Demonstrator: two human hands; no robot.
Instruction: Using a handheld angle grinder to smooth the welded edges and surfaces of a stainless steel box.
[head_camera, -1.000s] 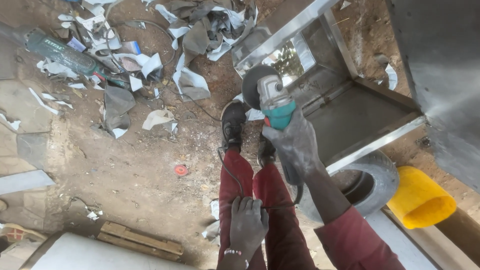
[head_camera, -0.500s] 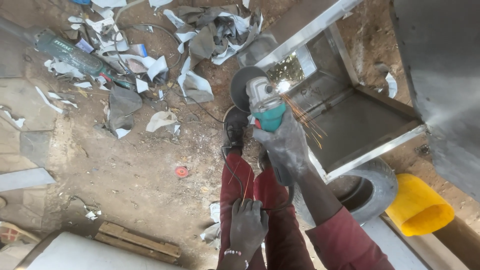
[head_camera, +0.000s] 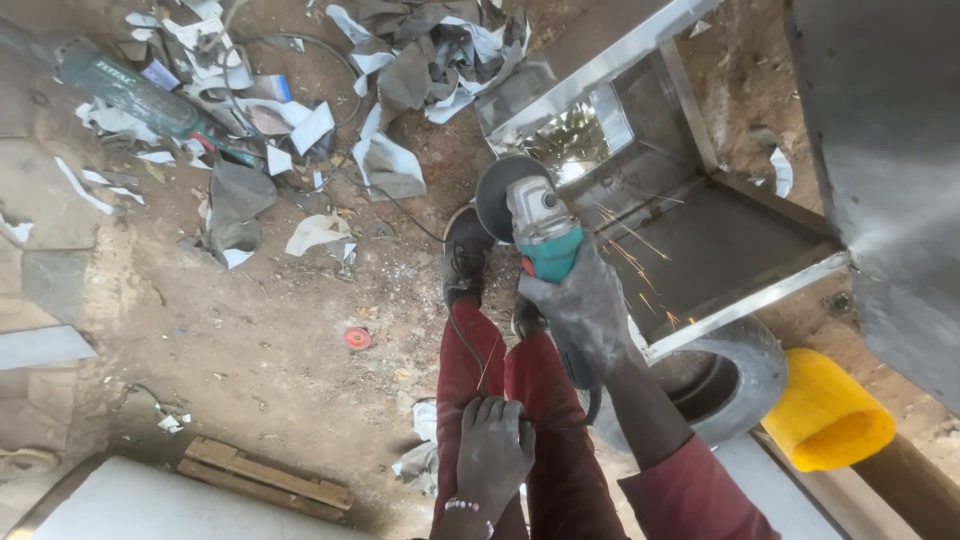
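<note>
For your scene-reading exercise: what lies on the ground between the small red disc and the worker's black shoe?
In the head view, only bare dirt with pale dust lies between the red disc and the black shoe.
</note>
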